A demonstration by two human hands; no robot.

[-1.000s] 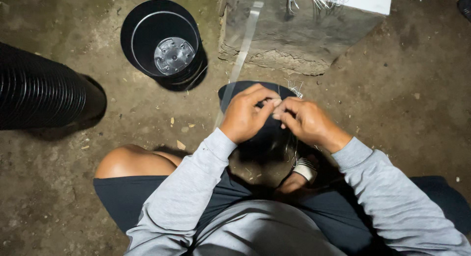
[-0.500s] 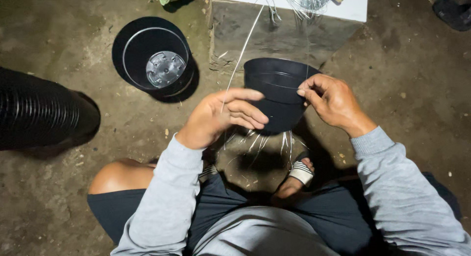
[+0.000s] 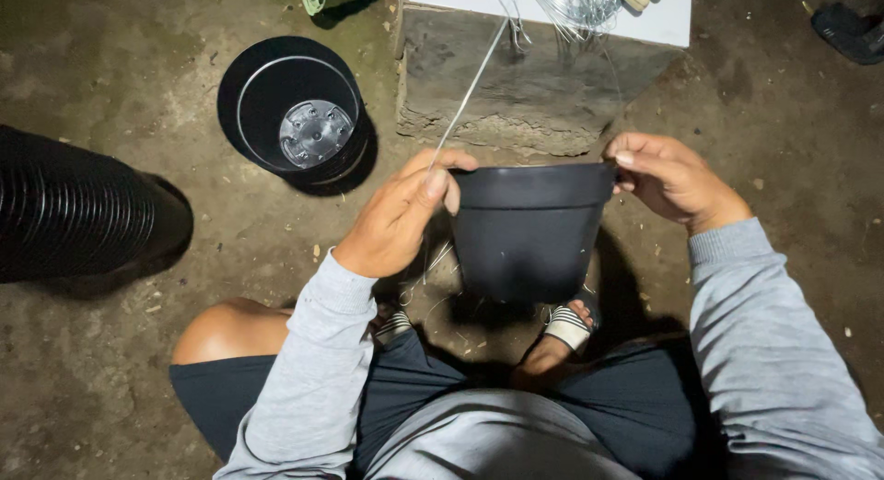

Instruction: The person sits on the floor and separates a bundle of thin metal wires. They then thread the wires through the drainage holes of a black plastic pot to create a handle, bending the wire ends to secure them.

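left hand point(image 3: 398, 224): closed on the rim of the black plastic pot point(image 3: 528, 231) at its left side, thumb pinching a thin wire point(image 3: 468, 95) against the rim
right hand point(image 3: 670, 179): fingers curled, pinching the pot rim at its right side
pot position: held in the air between both hands, upright, over the sandalled feet point(image 3: 564, 331), in front of the stone block point(image 3: 525, 80)
wire: runs up from the left hand to a bundle of wires point(image 3: 573, 3) on the white board on top of the block
progress: looks like one wire is at the rim; cannot tell if it is fixed; no wire visible at the right side, so most wiring seems left
other pots: second black pot point(image 3: 296, 112) stands on the dirt floor point(image 3: 120, 84) to the left, no wire on it; long stack of nested pots point(image 3: 78, 208) lies at far left
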